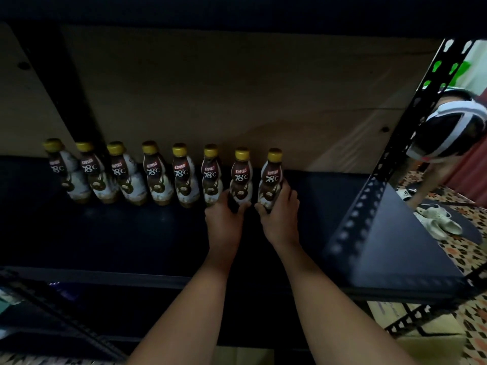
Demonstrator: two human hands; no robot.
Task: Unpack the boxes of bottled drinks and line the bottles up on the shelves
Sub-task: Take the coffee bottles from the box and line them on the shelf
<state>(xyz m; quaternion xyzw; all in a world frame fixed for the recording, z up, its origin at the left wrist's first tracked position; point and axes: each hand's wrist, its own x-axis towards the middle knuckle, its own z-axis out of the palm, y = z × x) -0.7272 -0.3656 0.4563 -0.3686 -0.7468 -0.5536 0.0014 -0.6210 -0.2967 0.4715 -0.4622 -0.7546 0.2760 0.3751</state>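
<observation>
- A person's two bare forearms reached forward side by side onto a dark shelf [105, 233], wrists level, palms turned inward.
- The left hand [224, 219] curled around the base of the seventh bottle [241, 177], thumb and fingers wrapping its lower body.
- The right hand [280, 217] gripped the eighth bottle [272, 177] low down, fingers wrapped around its right side.
- Both held bottles stood upright on the shelf, ending a row of six other bottles [158, 177] with yellow caps and brown-and-white labels, set near the wooden back panel [237, 88].
- A perforated metal upright [382, 167] stood to the right; beyond it, pale sandals [437, 219] lay on a patterned floor [474, 251].
</observation>
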